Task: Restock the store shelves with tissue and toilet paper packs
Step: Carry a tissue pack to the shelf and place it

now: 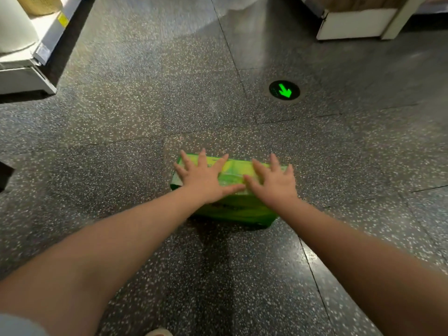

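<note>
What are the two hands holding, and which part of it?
Nothing is gripped. The left hand and right hand lie flat, fingers spread, on top of the green plastic-wrapped tissue pack on the speckled grey floor.

Hands (238,181) side by side on pack (232,207), pack on floor (145,117)
</note>
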